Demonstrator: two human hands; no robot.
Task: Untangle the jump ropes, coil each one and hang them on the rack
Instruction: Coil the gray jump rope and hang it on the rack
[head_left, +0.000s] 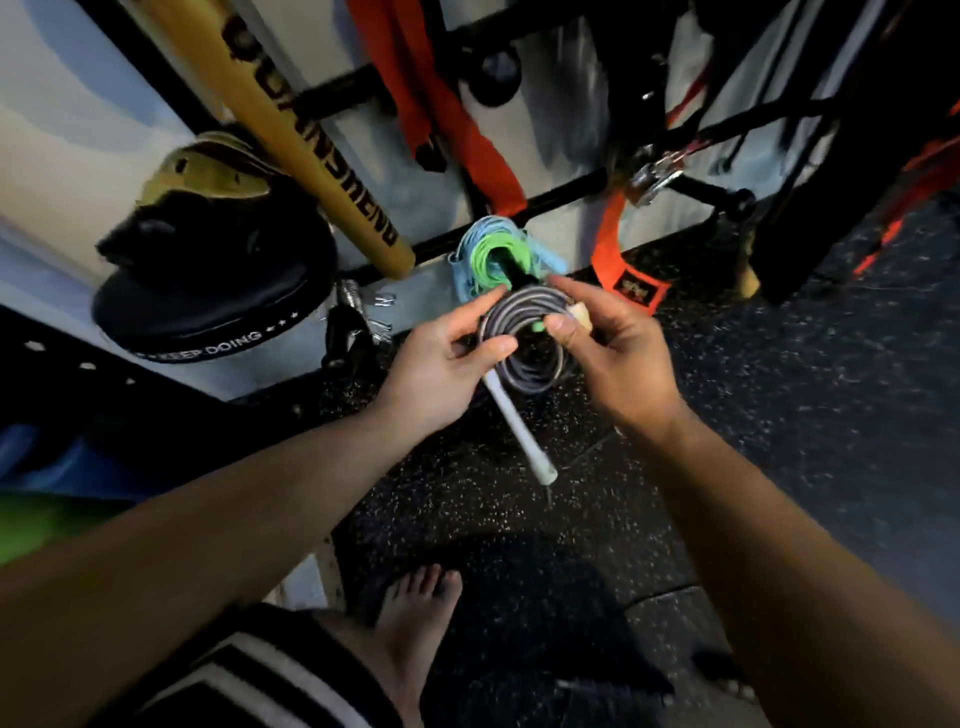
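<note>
Holding the coil: the grey jump rope (524, 338) is held in the air, wound into a flat coil, just in front of the rack.
Left hand: the coil's left side is pinched by the left hand (441, 358), with the thumb laid on the near face and the fingers curled behind.
Right hand: the right side is gripped by the right hand (608, 353), the thumb pressed onto the wraps beside a pale handle end (581, 316).
White handle: a white handle (519, 431) is seen hanging down from under the coil, clear of the floor (545, 525).
Peg: a black peg (511, 273) is pointed out toward the person. A green coil (488, 254) and a blue coil (475, 231) are already threaded on it.
Key relation: the coil's open centre is turned roughly along the peg's long axis, but it lies a little below and nearer than the tip. The peg is flanked about equally by both hands.
Next move, as judged: a slight lift and a push forward are called for, so that the opening is passed over the tip.
Risk, as judged: the wraps may be loosened if either grip is eased early.
Around: orange straps (483, 156) are hung above, and a yellow bat (311, 145) is leaned at the left.
</note>
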